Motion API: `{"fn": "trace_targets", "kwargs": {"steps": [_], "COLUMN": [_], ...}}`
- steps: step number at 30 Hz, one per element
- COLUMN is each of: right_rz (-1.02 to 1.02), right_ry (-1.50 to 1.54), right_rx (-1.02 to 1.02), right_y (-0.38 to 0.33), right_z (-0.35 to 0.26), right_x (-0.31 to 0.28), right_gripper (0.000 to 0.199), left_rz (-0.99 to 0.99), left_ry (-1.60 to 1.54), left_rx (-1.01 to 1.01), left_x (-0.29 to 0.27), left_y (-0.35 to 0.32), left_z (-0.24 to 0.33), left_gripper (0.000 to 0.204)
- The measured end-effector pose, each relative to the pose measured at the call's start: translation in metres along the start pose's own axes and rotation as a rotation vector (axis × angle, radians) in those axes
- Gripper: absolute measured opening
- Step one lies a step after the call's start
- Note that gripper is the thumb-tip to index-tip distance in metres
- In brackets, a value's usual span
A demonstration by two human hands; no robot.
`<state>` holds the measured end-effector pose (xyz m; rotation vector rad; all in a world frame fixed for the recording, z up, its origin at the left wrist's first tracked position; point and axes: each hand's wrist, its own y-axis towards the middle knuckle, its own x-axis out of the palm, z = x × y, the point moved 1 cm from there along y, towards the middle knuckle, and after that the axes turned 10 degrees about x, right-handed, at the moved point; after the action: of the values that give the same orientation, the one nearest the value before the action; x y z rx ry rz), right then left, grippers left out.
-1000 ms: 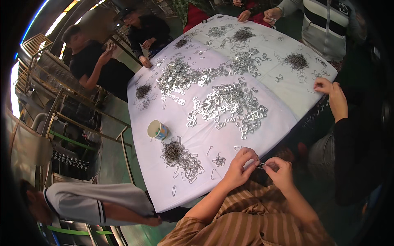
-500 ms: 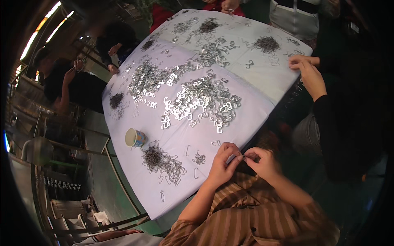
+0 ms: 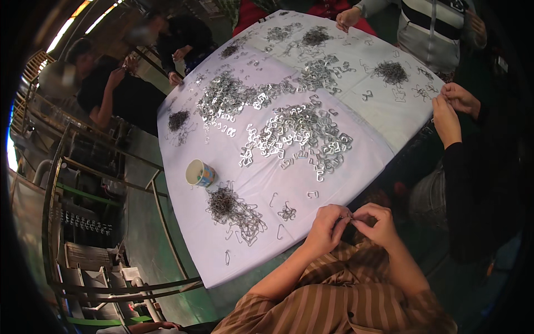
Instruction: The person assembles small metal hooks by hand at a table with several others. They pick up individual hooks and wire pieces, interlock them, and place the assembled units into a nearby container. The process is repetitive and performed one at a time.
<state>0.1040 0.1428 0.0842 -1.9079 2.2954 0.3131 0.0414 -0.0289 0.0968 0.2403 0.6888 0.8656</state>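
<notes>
At the near right edge of the table, my left hand (image 3: 327,229) and my right hand (image 3: 377,224) meet, thumbs and forefingers pinched. What they hold between their tips is too small and hidden to make out. Just beyond my left hand lies a single flat silver buckle-like link (image 3: 312,195). To its left are a small cluster of bent wire pieces (image 3: 287,211) and a few loose wires. Further left sits a dark tangled heap of wire clips (image 3: 223,204), spilling toward me. Bright silver links (image 3: 300,131) form a wide pile further in.
A paper cup (image 3: 200,173) stands by the wire heap on the white-covered table (image 3: 183,234). More links (image 3: 219,94) and dark wire heaps (image 3: 391,72) lie beyond. A co-worker's hands (image 3: 451,111) work at the right edge; other people sit around. Metal railings (image 3: 167,222) run at left.
My view has shifted, so the table appears further right. My hands stay pinched together at the table edge. A far co-worker's hand is now raised over the table's far edge.
</notes>
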Motion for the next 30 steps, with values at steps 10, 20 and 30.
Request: {"fn": "trace_targets", "kwargs": {"steps": [10,20,30], "right_rz": [0.311,0.289,0.124], "right_ry": [-0.222,-0.664,-0.707], "right_rx": [0.038,-0.15,-0.088], "right_y": [0.049,0.105,0.142], "right_z": [0.038,0.047,0.048], "right_x": [0.002,0.052,0.058], "right_gripper": [0.009,0.026,0.021], "left_rz": [-0.057,-0.087,-0.074], "left_ry": [0.001,0.007,0.009], "left_rx": [0.066,0.06,0.041], "left_x": [0.003,0.006,0.004], "left_y": [-0.004,-0.006,-0.008], "left_z": [0.008,0.006,0.0], "left_gripper": [0.019,0.019,0.017]}}
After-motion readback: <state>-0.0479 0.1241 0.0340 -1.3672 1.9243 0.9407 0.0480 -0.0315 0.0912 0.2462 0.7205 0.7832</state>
